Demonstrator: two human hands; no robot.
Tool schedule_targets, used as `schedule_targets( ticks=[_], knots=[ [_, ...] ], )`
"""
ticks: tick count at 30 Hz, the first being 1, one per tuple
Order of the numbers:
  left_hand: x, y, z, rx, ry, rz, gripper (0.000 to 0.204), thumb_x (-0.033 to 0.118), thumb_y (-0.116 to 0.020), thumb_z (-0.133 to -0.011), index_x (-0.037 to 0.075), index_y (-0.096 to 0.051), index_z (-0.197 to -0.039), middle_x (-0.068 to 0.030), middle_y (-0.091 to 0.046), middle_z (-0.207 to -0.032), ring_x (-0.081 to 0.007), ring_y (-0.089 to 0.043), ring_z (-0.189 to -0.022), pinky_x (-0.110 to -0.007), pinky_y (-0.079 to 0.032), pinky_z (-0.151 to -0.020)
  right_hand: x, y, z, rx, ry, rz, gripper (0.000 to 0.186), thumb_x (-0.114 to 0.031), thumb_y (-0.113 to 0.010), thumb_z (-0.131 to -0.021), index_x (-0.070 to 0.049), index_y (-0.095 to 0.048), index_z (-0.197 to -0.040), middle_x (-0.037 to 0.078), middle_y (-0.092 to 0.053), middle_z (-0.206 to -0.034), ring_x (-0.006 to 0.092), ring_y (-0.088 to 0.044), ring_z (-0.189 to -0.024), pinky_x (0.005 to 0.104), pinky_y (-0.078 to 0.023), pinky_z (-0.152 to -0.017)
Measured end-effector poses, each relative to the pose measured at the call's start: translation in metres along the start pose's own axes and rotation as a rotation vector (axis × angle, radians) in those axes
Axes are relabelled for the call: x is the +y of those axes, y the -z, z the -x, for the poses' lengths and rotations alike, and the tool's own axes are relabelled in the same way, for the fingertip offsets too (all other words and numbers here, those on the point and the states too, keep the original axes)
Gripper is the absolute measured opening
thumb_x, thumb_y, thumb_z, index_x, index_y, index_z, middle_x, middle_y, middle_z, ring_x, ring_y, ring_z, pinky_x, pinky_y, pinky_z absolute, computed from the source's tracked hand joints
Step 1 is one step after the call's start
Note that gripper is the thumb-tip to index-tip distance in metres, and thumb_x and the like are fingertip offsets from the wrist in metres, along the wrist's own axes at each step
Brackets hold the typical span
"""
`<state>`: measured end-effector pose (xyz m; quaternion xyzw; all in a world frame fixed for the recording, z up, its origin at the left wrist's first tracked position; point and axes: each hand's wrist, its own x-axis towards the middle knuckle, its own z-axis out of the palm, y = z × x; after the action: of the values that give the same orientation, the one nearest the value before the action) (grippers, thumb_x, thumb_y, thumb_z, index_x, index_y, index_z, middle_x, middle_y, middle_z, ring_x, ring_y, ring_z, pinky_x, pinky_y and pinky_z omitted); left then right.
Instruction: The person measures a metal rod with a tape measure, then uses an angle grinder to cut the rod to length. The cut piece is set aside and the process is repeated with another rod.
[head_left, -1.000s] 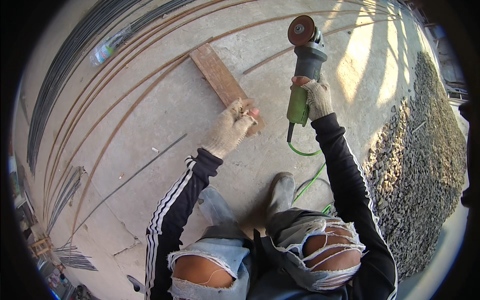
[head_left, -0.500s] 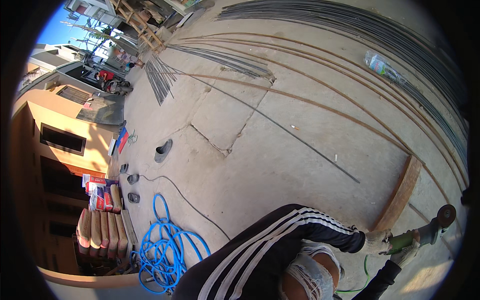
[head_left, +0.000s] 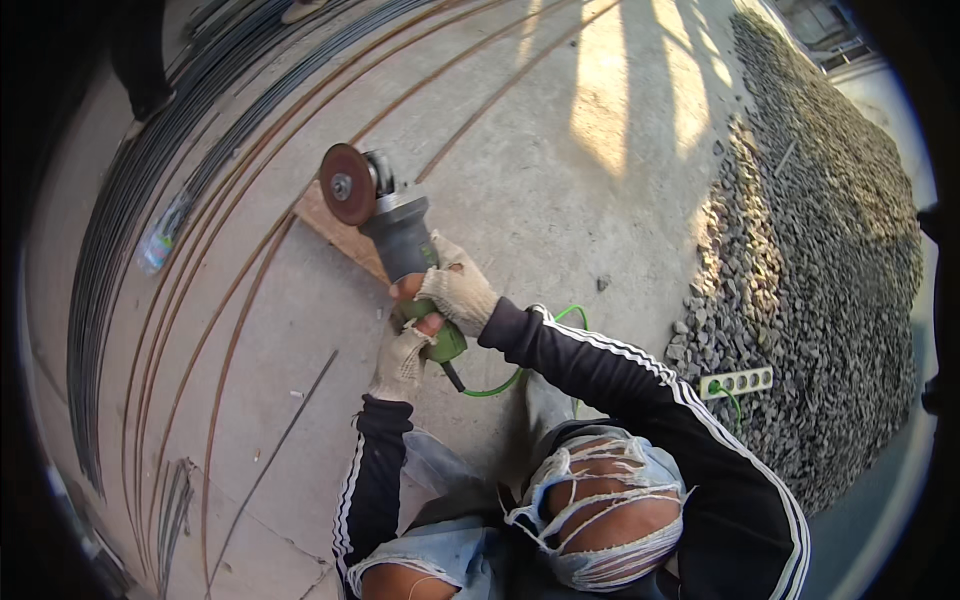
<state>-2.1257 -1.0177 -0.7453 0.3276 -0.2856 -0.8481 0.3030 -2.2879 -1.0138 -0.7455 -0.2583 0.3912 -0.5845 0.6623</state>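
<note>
An angle grinder with a dark grey head, green body and reddish-brown disc is held up in front of me. My right hand, in a pale knit glove with bare fingertips, grips its body. My left hand, gloved the same way, wraps round the green rear end. From there a green cord runs off to the right. Beyond the grinder lies a wooden plank, partly hidden by the tool. Rusty steel rods pass over or beside its far end; which, I cannot tell.
A bundle of dark steel rods curves along the left, near a clear plastic bag. A single rod lies at lower left. Gravel is heaped at right, with a power strip at its edge. Another person's leg shows at upper left.
My view has swung right: the blue hose and stacked bags are gone from sight, and the gravel heap has come in. The grinder, still in both hands, now appears near the middle.
</note>
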Motion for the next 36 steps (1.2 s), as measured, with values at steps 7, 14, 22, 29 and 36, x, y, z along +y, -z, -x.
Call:
schedule_targets(
  ticks=[7, 14, 22, 29, 36],
  knots=[
    [-0.002, 0.010, 0.009, 0.129, -0.058, -0.303, 0.075, 0.029, -0.084, -0.079, 0.002, -0.046, -0.139, -0.0091, -0.056, -0.127, -0.0194, -0.059, -0.112, -0.034, -0.048, -0.096, -0.053, -0.018, 0.026, 0.111, -0.145, 0.664, 0.079, -0.044, -0.081, -0.078, 0.003, -0.054, -0.136, 0.020, -0.069, -0.110, 0.0299, -0.069, -0.100, 0.0376, -0.054, -0.087],
    [0.020, 0.020, 0.033, 0.222, -0.049, -0.502, 0.072, 0.032, -0.085, -0.078, 0.004, -0.050, -0.135, -0.0081, -0.060, -0.112, -0.0205, -0.065, -0.092, -0.035, -0.055, -0.081, -0.089, 0.151, 0.218, 0.908, 0.092, 1.265, 0.066, -0.038, -0.078, -0.088, 0.003, -0.055, -0.135, 0.024, -0.060, -0.134, 0.0390, -0.058, -0.127, 0.0423, -0.047, -0.107],
    [0.072, 0.017, 0.022, 0.149, -0.045, -0.539, 0.065, 0.038, -0.083, -0.079, 0.003, -0.055, -0.127, -0.0098, -0.063, -0.108, -0.0224, -0.065, -0.094, -0.035, -0.058, -0.079, -0.142, 0.315, 0.468, 1.908, -1.127, 1.229, 0.098, -0.076, -0.064, -0.081, 0.001, -0.055, -0.141, 0.027, -0.052, -0.145, 0.0397, -0.052, -0.134, 0.0435, -0.043, -0.109],
    [0.151, 0.008, -0.004, 0.115, 0.127, -0.522, 0.072, 0.042, -0.083, -0.079, 0.002, -0.054, -0.132, -0.0106, -0.061, -0.115, -0.0234, -0.063, -0.102, -0.033, -0.057, -0.082, -0.114, 0.382, 0.486, 1.900, -1.193, 1.061, 0.091, -0.054, -0.076, -0.071, 0.006, -0.056, -0.137, 0.026, -0.059, -0.137, 0.0302, -0.064, -0.121, 0.0390, -0.048, -0.105],
    [0.239, -0.053, 0.008, 0.132, 0.216, -0.647, 0.068, 0.039, -0.082, -0.080, 0.000, -0.055, -0.129, -0.0142, -0.067, -0.107, -0.0248, -0.070, -0.096, -0.035, -0.064, -0.074, -0.169, 0.258, 0.504, 1.945, -0.368, 0.694, 0.077, -0.014, -0.091, -0.071, 0.003, -0.039, -0.125, 0.018, -0.066, -0.111, 0.0261, -0.070, -0.088, 0.0371, -0.059, -0.073]
  ],
)
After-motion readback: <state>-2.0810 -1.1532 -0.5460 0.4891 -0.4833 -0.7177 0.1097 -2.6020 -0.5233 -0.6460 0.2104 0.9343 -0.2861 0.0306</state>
